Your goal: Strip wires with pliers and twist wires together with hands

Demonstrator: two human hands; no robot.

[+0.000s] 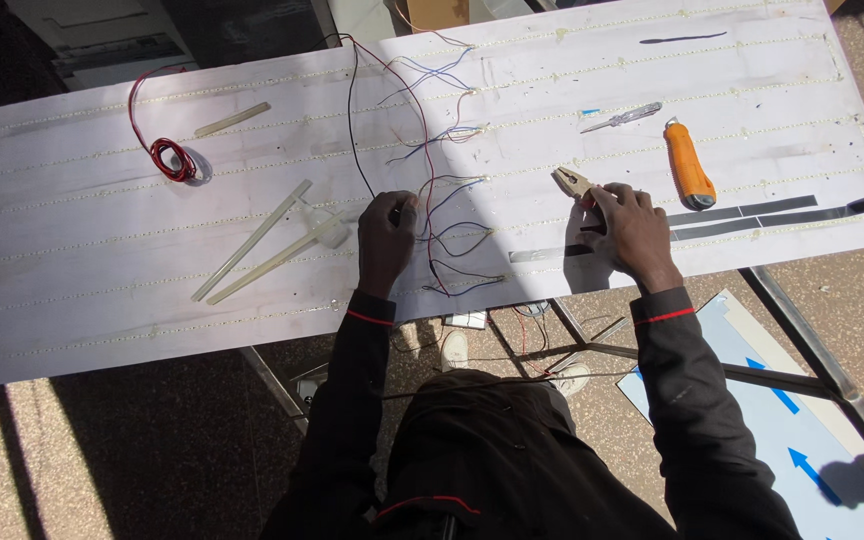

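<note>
Pliers sit in the right hand, whose grip is clenched around the handles; only the metal jaws stick out past the fingers, pointing up and to the left over the white panel that lies on the desk frame. The jaws look nearly closed and hold nothing that can be made out. Across from that grip, the left hand is curled with its fingertips pinched on a bundle of thin wires, red, black and blue, which fan out between the two hands and run up the panel away from the person. Just beyond the right grip lies an orange-handled utility knife, and a small screwdriver lies a little farther up. Dark tape strips stretch out to the right of it. Out past the left grip lie pale plastic strips, and farther off a coil of red wire.
</note>
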